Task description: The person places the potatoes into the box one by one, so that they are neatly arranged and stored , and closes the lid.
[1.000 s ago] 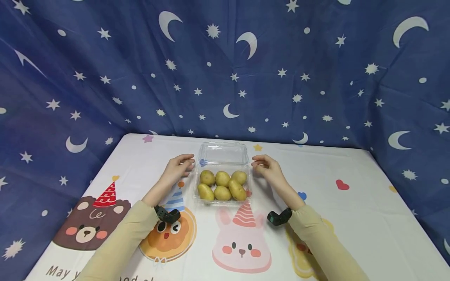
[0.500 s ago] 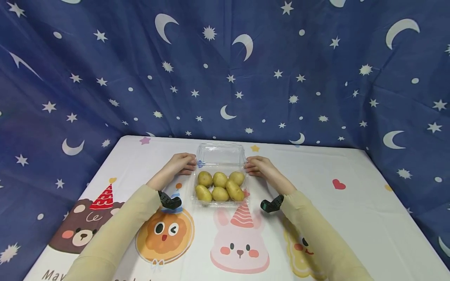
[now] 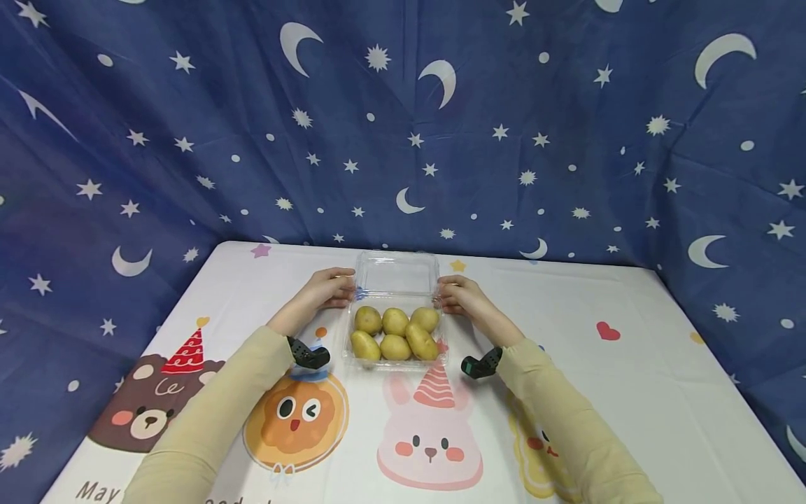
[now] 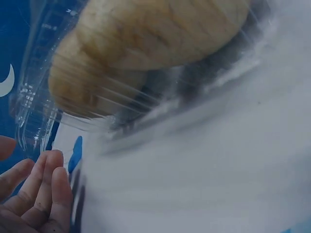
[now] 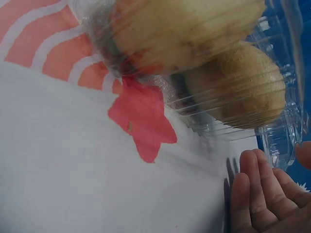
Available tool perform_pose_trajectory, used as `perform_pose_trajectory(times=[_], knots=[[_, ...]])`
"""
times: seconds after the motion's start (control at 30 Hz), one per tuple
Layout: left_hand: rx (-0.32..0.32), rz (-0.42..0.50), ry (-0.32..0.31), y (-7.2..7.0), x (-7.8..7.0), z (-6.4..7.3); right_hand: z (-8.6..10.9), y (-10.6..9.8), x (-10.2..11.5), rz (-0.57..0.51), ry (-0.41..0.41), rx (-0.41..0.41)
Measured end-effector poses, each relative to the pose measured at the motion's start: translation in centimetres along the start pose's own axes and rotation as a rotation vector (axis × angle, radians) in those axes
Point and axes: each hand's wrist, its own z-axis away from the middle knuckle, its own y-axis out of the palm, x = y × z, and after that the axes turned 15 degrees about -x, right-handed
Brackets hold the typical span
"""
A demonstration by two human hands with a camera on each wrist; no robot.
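A clear plastic clamshell box (image 3: 397,368) lies on the table with several yellow-skinned potatoes (image 3: 394,322) in its base. Its hinged lid (image 3: 398,273) is folded back on the far side. At the lid's left edge my left hand (image 3: 329,289) pinches with thumb and fingertips. My right hand (image 3: 462,294) does the same at the right edge. Each wrist view shows nearly straight fingers (image 4: 51,179) and a thumb on either side of the lid's rim. Two potatoes (image 5: 238,85) show through the ribbed wall in the right wrist view.
The table has a white cloth (image 3: 630,392) printed with cartoon animals, a red heart and stars. Behind it and at the left hangs a dark blue curtain (image 3: 352,105) with moons and stars. A black wrist device (image 3: 308,355) sits on each forearm.
Both hands have moved in from beside the box to the lid's side edges and taken hold. Over the last half second the lid has risen slightly. The potatoes stay in place.
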Motion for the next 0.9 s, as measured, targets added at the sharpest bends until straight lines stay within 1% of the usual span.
perform_pose_trajectory(times=[0.1, 0.27, 0.37, 0.47, 0.6, 0.77, 0.9], knots=[[-0.004, 0.024, -0.002, 0.0, -0.4, 0.1, 0.1, 0.0, 0.2, -0.007, 0.002, -0.022], [-0.019, 0.02, 0.011, -0.2, -1.3, 0.2, 0.2, 0.1, 0.6, -0.029, -0.01, -0.047], [-0.03, 0.028, 0.028, -0.3, -1.7, 0.4, 0.4, 0.0, 0.9, -0.044, -0.026, -0.067], [-0.029, 0.045, 0.046, -0.5, -2.0, 0.6, 0.8, -0.1, 1.2, -0.053, -0.06, -0.075], [-0.016, 0.064, 0.058, -0.8, -2.6, 1.1, 1.4, -0.3, 1.7, -0.053, -0.107, -0.065], [0.003, 0.072, 0.074, -1.2, -3.2, 1.5, 2.0, -0.7, 2.3, -0.038, -0.141, -0.07], [0.017, 0.062, 0.112, -1.5, -3.3, 2.1, 2.3, -0.8, 2.6, -0.02, -0.164, -0.075]])
